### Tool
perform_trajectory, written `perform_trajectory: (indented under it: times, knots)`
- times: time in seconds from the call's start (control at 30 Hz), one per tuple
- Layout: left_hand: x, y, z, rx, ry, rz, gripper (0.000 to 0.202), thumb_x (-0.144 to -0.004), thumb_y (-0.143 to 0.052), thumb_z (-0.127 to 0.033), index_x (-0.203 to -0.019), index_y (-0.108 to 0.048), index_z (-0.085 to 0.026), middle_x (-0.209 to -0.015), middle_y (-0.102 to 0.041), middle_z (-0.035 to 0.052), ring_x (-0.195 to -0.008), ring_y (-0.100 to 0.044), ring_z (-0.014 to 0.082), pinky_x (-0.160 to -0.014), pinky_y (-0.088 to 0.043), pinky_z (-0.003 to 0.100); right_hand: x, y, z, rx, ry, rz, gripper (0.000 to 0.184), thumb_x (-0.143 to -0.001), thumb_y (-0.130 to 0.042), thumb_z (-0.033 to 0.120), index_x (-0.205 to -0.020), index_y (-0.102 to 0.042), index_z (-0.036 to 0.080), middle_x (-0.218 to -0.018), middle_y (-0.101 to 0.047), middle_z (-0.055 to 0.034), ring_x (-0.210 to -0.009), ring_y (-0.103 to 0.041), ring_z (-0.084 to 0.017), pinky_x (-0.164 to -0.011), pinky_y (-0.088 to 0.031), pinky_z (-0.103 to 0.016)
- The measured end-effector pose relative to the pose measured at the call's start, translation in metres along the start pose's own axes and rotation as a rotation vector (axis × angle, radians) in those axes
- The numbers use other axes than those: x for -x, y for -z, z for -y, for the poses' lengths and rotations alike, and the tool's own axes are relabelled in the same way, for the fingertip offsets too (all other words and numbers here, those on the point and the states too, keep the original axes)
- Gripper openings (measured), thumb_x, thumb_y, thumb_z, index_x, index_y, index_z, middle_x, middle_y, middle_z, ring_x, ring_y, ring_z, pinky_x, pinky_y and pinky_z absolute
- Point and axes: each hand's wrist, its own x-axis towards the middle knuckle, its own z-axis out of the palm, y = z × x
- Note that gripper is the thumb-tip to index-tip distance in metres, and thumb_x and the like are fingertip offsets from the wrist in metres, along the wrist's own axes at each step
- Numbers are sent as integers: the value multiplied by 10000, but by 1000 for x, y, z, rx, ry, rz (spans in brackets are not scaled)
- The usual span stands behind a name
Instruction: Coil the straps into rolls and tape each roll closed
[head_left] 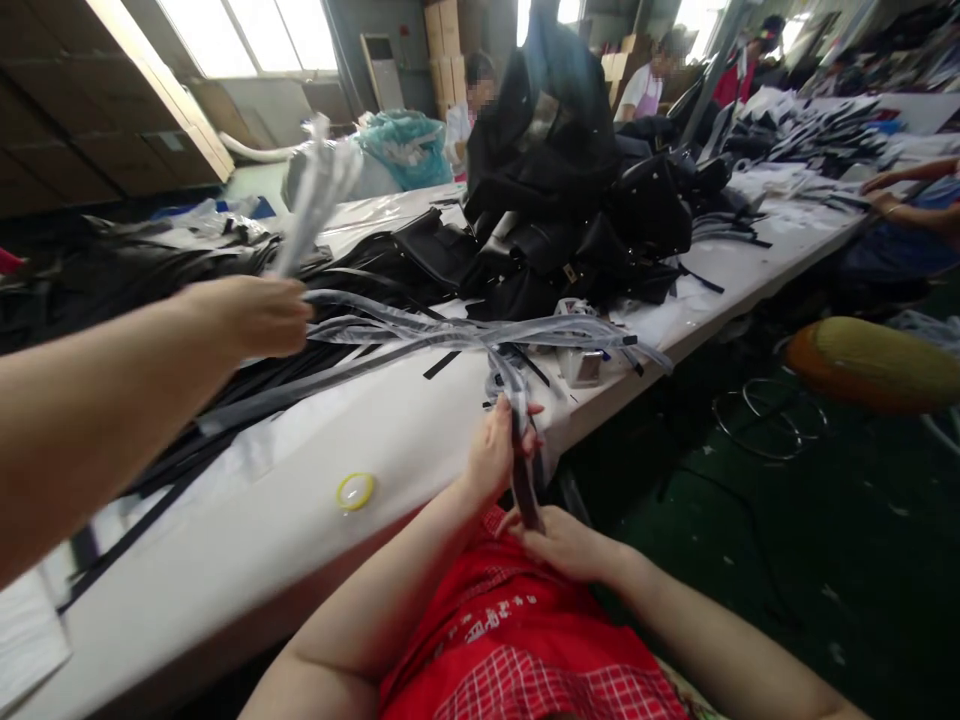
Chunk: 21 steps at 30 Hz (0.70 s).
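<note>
My left hand [495, 455] is closed round a dark strap [526, 495] at the edge of the white table [315, 540]. The strap's upper part runs into a clear plastic sleeve [510, 380] that joins a bundle of sleeved straps [480, 330] lying across the table. My right hand [562, 545] rests on my red apron [517, 640] and pinches the strap's lower end. The two hands are a short span apart along the strap.
A co-worker's arm reaches in from the left, its hand [251, 315] gripping plastic sleeves. A pile of black bags [570, 200] fills the table's middle. A yellow tape ring [355, 490] lies near me. An orange stool [870, 362] stands on the right; other people work beyond.
</note>
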Motion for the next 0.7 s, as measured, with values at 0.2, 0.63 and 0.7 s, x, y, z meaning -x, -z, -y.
perform_trajectory:
  times: [0.2,0.63,0.7]
  knots:
    - [12,11,42,-649,-235,251,618,-821,-349,-750,-695,-588,-194,-694,-580,92,-694,-546,233,-725,-448,382,29,74,15,-241,-5,-48,477,-901,-497,556,-829,-651,110,-440,-409,65,-365,-354,-74,-438,-353,-225]
    - [-8,-7,36,335,194,95,682,-928,-225,-671,-964,-619,-116,-528,-491,-31,-453,-485,111,-584,-501,283,-7,16,-16,-84,-82,13,435,-935,-473,522,-902,-640,122,-575,-520,29,-508,-471,-91,-528,-409,-222]
    - [-2,-10,47,-76,-22,66,712,-932,-165,-668,-1063,-599,-119,-750,-629,67,-656,-599,175,-714,-518,348,0,19,-6,-246,-109,124,445,-923,-503,536,-950,-646,116,-567,-528,32,-472,-463,-76,-482,-379,-198]
